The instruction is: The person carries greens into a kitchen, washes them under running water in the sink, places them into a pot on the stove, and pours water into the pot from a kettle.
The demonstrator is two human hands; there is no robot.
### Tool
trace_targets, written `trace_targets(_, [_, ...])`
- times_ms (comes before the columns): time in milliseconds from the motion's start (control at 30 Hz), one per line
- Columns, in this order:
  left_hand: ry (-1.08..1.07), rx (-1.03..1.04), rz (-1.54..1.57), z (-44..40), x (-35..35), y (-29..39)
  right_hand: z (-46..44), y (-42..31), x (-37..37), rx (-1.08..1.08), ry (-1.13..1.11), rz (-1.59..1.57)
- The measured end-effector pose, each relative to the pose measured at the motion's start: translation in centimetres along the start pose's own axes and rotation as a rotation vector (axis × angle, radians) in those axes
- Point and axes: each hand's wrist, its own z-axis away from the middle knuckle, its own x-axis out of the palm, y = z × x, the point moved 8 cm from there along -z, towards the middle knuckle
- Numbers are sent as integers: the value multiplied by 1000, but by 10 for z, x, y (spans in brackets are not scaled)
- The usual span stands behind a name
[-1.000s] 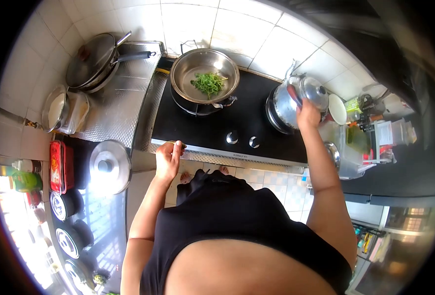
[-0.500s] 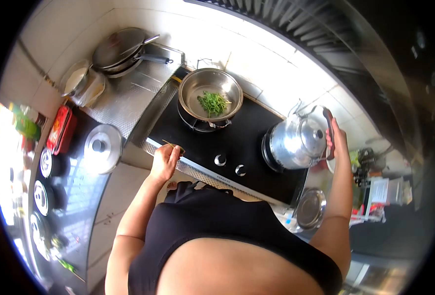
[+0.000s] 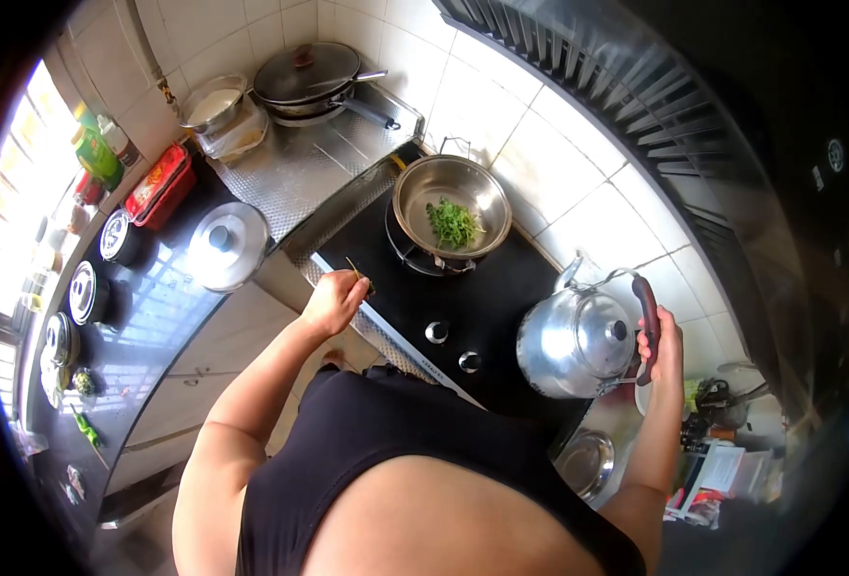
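My right hand (image 3: 667, 348) is wrapped round the dark handle of a silver kettle (image 3: 573, 336) at the right side of the black stove (image 3: 482, 317). The kettle covers the right burner, and whether it rests there I cannot tell. My left hand (image 3: 334, 302) is closed at the stove's front left edge, pinching a small thing with a thin brown stem (image 3: 351, 263); its kind is not clear. On the left burner stands a steel pan (image 3: 494, 192) holding a bunch of green leaves (image 3: 453, 224).
A pot lid (image 3: 242, 254) lies on the left counter, near a red container (image 3: 160, 187) and several lidded pots. A covered frying pan (image 3: 309, 77) stands in the back corner. The range hood (image 3: 578, 86) hangs over the stove's right side. A steel plate (image 3: 586, 466) is right of the stove.
The view has turned, so the stove sits differently in it. The burner ring that showed beside the kettle is now hidden. Both hands keep their grip.
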Motion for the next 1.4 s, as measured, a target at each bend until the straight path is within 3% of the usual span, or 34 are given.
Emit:
trace_targets(367, [81,-29,122,6,-15,-9,12,-64,94,-37,-329,219])
trace_targets(700, [182,-86,143,30,-39,-42,14,-87,152,-23,-452,529])
trace_targets(1400, [138,-11,117,28,-39,-40,29,-76,145,73,-394,551])
